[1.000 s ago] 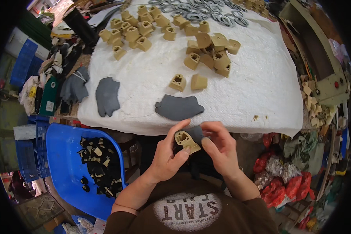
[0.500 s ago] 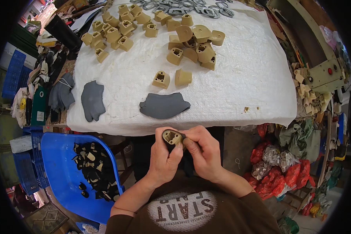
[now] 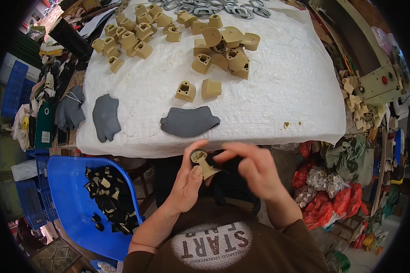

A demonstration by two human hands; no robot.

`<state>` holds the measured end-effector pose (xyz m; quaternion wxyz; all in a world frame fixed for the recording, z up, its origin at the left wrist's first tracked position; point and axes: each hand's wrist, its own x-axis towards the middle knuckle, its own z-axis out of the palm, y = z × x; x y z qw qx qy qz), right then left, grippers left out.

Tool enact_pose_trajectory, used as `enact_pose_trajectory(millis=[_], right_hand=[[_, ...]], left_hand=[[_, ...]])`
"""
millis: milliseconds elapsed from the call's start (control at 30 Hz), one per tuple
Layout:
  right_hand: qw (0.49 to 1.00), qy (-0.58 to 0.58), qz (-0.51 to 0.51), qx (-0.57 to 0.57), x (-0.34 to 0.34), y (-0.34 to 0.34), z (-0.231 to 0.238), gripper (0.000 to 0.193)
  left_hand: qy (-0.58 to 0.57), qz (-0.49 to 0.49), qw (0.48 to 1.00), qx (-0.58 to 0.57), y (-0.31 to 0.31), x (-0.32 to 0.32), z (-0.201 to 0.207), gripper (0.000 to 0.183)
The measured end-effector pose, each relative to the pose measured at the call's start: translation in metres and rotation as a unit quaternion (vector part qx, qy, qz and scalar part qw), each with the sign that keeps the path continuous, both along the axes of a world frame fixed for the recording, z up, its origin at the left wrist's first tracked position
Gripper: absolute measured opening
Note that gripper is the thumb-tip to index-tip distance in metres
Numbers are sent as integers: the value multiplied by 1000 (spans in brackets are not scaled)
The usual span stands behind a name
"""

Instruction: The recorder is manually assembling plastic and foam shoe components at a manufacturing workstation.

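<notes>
Close to my body, just off the table's front edge, my left hand is closed around a tan shoe heel with a dark covering partly over it. The heel's hollow end faces up, and bare tan shows along its side. My right hand is beside it on the right, fingers apart and slightly blurred, with nothing visible in its grasp. On the table ahead lies a dark grey curved cover piece. Two bare tan heels stand just beyond it.
Piles of tan heels and grey metal rings occupy the far side of the white-covered table. More grey cover pieces lie left. A blue tub of dark-covered heels stands at my left; red bags sit right.
My right hand has moved off the heel to the right, and its fingers have spread. In my left hand the heel has tilted, showing more of its bare tan side.
</notes>
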<state>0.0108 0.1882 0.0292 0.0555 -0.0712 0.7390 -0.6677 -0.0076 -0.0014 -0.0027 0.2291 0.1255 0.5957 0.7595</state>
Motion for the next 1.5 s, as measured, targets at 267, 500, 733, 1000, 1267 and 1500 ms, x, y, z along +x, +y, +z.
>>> enact_pose_trajectory(millis=[267, 500, 733, 1000, 1267, 1500], right_hand=[[978, -57, 135, -151, -19, 6, -18, 53], [996, -72, 25, -34, -17, -9, -14, 47], [974, 189, 61, 105, -19, 2, -17, 31], [958, 231, -39, 164, -6, -27, -19, 13], [993, 42, 98, -41, -16, -7, -18, 55], [983, 154, 66, 71, -21, -11, -5, 47]], left_hand=[[59, -66, 996, -5, 15, 4, 6, 68], [-90, -54, 994, 30, 14, 2, 1, 66], [-350, -39, 903, 245, 12, -5, 9, 53], [-479, -2, 855, 201, 21, 4, 15, 40], [-65, -95, 993, 29, -2, -16, 6, 53], [-39, -48, 993, 105, 2, -10, 4, 64]])
